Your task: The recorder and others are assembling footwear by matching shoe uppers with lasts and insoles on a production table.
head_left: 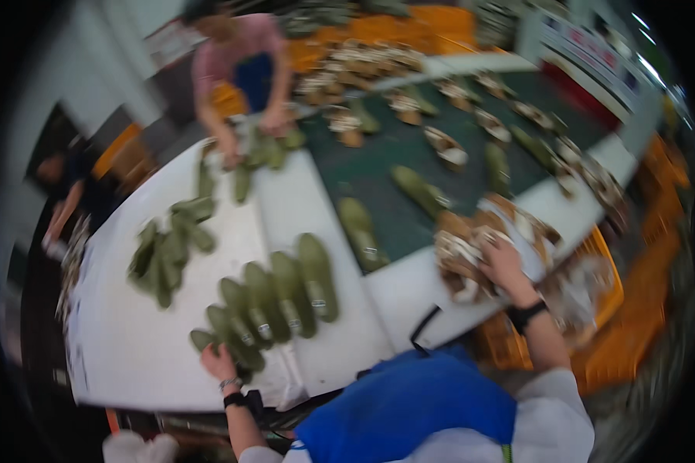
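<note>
At the left end of a row of olive-green, sole-shaped pieces (266, 302), my left hand (220, 364) has its fingers closed on the near end of the outermost piece (201, 338). The pieces lie side by side on the white tabletop, small pale marks near their lower ends. My right hand (503, 266) rests on a heap of brown-and-white shoe uppers (459, 251) at the right edge of the table. Its fingers are bent over one of them; blur hides exactly how they grip.
A dark green conveyor belt (386, 212) carries brown-and-white uppers and green pieces. Loose green pieces (170, 251) are heaped on the left. Across the table a person in pink (243, 77) handles more. An orange crate (610, 278) with clear plastic bags stands by my right arm.
</note>
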The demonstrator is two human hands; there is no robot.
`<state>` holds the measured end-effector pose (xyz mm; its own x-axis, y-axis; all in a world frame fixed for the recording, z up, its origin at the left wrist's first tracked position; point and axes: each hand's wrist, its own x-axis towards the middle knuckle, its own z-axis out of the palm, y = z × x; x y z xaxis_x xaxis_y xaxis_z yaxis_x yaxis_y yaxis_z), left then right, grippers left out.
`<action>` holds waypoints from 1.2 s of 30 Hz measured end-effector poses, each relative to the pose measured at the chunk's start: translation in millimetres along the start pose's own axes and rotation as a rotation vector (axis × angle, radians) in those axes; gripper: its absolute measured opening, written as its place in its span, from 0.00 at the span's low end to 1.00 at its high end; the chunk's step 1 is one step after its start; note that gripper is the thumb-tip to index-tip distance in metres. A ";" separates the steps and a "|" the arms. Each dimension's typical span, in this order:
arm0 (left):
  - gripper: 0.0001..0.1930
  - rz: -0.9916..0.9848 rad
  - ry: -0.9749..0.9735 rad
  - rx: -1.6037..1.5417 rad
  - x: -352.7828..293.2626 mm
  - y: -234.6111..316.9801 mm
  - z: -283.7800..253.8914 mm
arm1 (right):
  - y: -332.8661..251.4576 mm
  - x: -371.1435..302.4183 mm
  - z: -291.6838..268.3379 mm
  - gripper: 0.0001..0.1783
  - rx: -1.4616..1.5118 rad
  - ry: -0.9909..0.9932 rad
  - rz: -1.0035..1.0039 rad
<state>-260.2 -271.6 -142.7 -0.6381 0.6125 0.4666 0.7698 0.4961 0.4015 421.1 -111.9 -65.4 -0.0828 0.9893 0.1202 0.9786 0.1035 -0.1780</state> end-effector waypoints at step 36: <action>0.19 -0.182 -1.331 -1.511 -35.8 464.2 -1.8 | -89.5 -33.7 -73.8 0.27 2.428 -0.901 -0.002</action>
<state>120.0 -64.3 28.4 0.2579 0.9586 -0.1210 -0.3677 0.2132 0.9052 350.3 -162.1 18.5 -0.6897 0.7237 0.0238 -0.6567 -0.6114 -0.4414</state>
